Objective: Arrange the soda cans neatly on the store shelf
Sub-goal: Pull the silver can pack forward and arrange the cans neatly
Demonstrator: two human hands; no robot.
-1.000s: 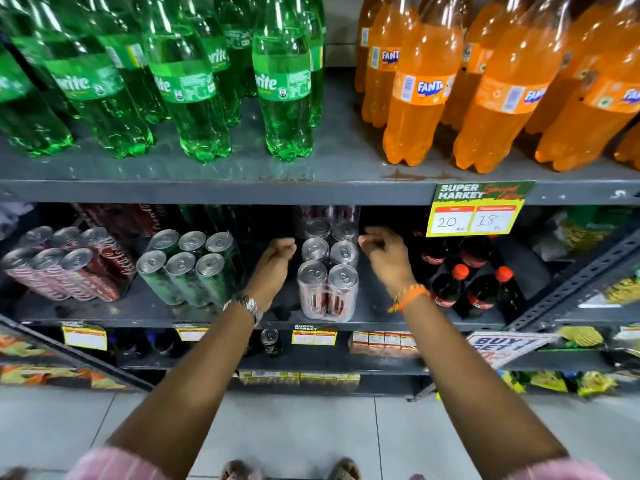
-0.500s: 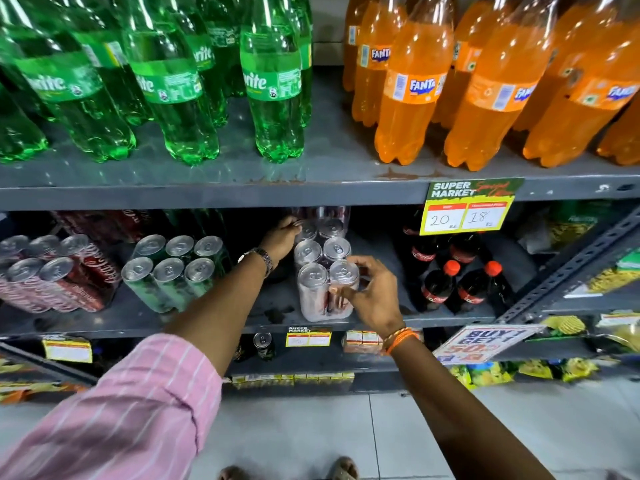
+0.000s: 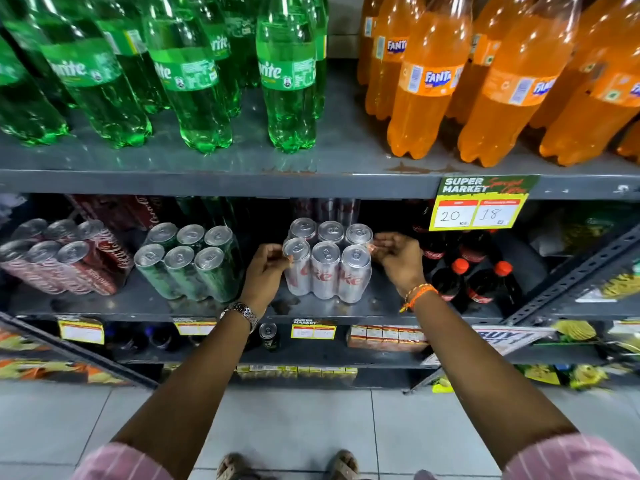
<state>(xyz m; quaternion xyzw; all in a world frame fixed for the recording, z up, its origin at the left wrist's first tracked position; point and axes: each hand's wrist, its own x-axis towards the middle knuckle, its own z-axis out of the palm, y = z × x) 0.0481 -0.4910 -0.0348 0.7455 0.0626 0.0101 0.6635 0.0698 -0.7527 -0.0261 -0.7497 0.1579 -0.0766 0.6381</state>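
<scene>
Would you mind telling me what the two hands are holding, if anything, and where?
Both hands flank the silver can block: left hand at its front-left can's top, right hand at the right cans' tops. A firm grip cannot be told.

Green Sprite bottles and orange Fanta bottles stand on the upper shelf. A price tag reads 20 and 18. Dark cola bottles stand below it, over pale floor tiles.

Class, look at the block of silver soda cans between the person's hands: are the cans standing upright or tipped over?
Upright. The silver soda cans show round lids with pull tabs facing up, bases on the grey metal shelf, in two rows of three.
</scene>
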